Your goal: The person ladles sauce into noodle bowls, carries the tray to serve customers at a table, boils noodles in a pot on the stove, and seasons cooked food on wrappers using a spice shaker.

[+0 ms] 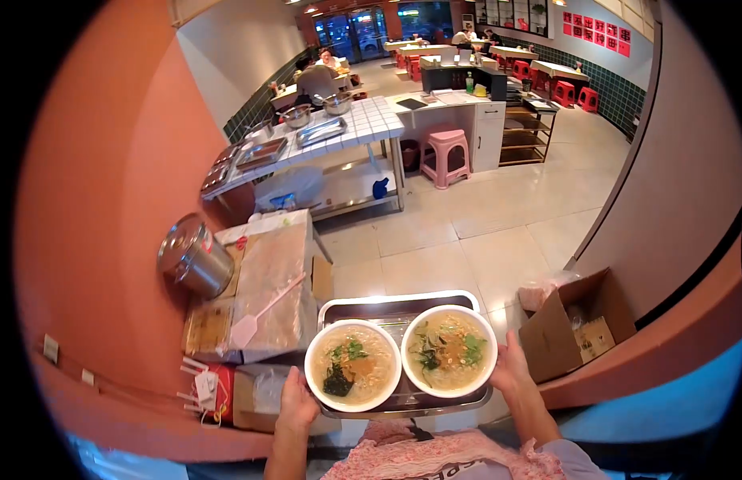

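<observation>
Two white bowls of soup, the left bowl (353, 366) and the right bowl (449, 352), stand side by side on a metal tray (399, 301). Green leaves and brown seasoning top both; dark seaweed shows clearly in the left one. My left hand (297, 398) is closed on the tray's left side, beside the left bowl, its fingers mostly hidden underneath. On the other side, my right hand (509, 366) grips the tray's right edge next to the right bowl. The tray is held level in front of my body.
A steel pot (196, 256) and a pink spatula (263, 314) are on the low counter at left. An open cardboard box (575, 324) stands at right. Ahead are a tiled worktable (363, 122), a pink stool (446, 158), and seated people by dining tables.
</observation>
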### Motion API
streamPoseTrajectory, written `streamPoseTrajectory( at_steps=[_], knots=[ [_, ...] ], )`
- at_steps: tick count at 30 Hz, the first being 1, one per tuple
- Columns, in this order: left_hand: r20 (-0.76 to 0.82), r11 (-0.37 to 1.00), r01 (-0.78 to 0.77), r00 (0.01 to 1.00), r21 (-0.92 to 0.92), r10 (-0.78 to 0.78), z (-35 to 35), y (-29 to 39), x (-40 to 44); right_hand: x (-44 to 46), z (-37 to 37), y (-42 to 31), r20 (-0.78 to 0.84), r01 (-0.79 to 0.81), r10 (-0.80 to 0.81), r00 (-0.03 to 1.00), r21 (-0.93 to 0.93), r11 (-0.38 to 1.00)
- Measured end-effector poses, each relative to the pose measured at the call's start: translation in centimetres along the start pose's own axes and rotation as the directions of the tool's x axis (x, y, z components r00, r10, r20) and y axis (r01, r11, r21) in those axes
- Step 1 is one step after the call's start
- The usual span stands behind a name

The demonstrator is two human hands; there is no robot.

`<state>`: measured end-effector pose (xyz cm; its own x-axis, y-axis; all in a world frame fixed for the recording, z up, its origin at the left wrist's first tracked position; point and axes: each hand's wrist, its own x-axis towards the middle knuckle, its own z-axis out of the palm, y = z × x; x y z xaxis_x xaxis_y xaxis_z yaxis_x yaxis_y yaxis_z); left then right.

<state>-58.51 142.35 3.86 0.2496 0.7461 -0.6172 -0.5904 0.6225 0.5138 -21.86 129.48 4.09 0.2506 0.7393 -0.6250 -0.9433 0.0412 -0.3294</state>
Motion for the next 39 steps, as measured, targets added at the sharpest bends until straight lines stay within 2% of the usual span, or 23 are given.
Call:
streamPoseTrajectory(
  at_steps=[2,3,4,6,7,9,12,13,14,16,18,19,22,23,26,30,31,35,37,39],
  knots=[
    [0.066,0.996,0.012,0.998,0.087,-0.018,4.3,0.7,5.0,3.6,0.2,-2.4,0.105,0.042,-0.050,0.993,0.082,0.996],
    [0.115,0.993,-0.013,0.993,0.115,0.000,6.6,0.8,6.6,4.5,0.2,-3.3,0.033,0.053,-0.056,0.998,0.067,0.996],
    [0.098,0.989,0.026,0.994,0.148,-0.041,9.2,1.2,9.5,6.1,1.1,-5.1,0.041,0.062,-0.065,0.997,0.073,0.995],
    [0.123,0.986,0.070,0.989,0.150,-0.088,13.3,1.5,16.2,9.7,2.0,-8.1,-0.023,0.164,-0.162,0.987,0.136,0.977],
    [0.165,0.967,0.145,0.969,0.211,-0.182,14.9,1.8,20.2,10.8,2.5,-9.7,-0.050,0.192,-0.186,0.981,0.173,0.966],
    [0.130,0.933,0.191,0.962,0.305,-0.239,21.5,1.7,25.5,13.9,4.5,-13.1,-0.072,0.255,-0.245,0.967,0.269,0.929],
    [0.076,0.868,0.254,0.946,0.428,-0.314,30.5,0.8,31.9,18.0,5.7,-18.1,-0.106,0.323,-0.306,0.946,0.280,0.904],
    [0.113,0.860,0.280,0.927,0.427,-0.358,33.2,0.1,35.1,19.9,6.0,-20.4,-0.074,0.342,-0.336,0.939,0.290,0.894],
    [0.148,0.852,0.309,0.904,0.422,-0.401,35.6,-0.8,38.0,21.5,6.4,-22.5,-0.114,0.377,-0.360,0.926,0.277,0.884],
    [0.152,0.838,0.312,0.897,0.448,-0.415,41.2,-2.9,43.0,24.7,7.8,-26.3,-0.124,0.550,-0.539,0.833,0.280,0.787],
    [0.204,0.824,0.278,0.884,0.493,-0.420,46.1,-5.2,46.7,27.7,6.4,-30.1,-0.194,0.575,-0.542,0.818,0.237,0.783],
    [0.195,0.807,0.316,0.867,0.499,-0.459,48.8,-6.2,48.6,29.3,5.9,-32.9,-0.219,0.589,-0.550,0.806,0.216,0.779],
    [0.142,0.784,0.368,0.858,0.500,-0.494,57.7,-9.5,54.3,34.2,5.8,-41.2,-0.236,0.534,-0.482,0.844,0.293,0.793],
    [0.179,0.794,0.390,0.838,0.466,-0.516,60.6,-10.8,56.2,35.4,6.2,-44.1,-0.233,0.525,-0.472,0.850,0.306,0.794],
    [0.179,0.753,0.358,0.831,0.552,-0.527,67.4,-14.5,61.9,38.8,7.4,-51.6,-0.358,0.529,-0.418,0.835,0.310,0.790],
    [0.185,0.723,0.339,0.822,0.602,-0.539,78.7,-20.4,69.9,45.1,6.8,-62.4,-0.331,0.578,-0.480,0.812,0.347,0.739],
    [0.184,0.731,0.306,0.843,0.610,-0.506,80.9,-22.1,71.1,46.5,6.1,-63.9,-0.372,0.611,-0.494,0.786,0.344,0.713],
    [0.206,0.659,0.345,0.765,0.669,-0.610,92.4,-28.6,79.1,51.4,5.1,-73.9,-0.374,0.639,-0.523,0.766,0.357,0.681],
    [0.221,0.633,0.377,0.715,0.676,-0.663,98.6,-32.1,82.2,53.0,5.2,-79.0,-0.484,0.692,-0.516,0.707,0.321,0.647],
    [0.159,0.579,0.443,0.684,0.685,-0.712,105.1,-35.7,84.2,55.3,3.6,-84.3,-0.527,0.712,-0.507,0.683,0.322,0.624]
  ],
)
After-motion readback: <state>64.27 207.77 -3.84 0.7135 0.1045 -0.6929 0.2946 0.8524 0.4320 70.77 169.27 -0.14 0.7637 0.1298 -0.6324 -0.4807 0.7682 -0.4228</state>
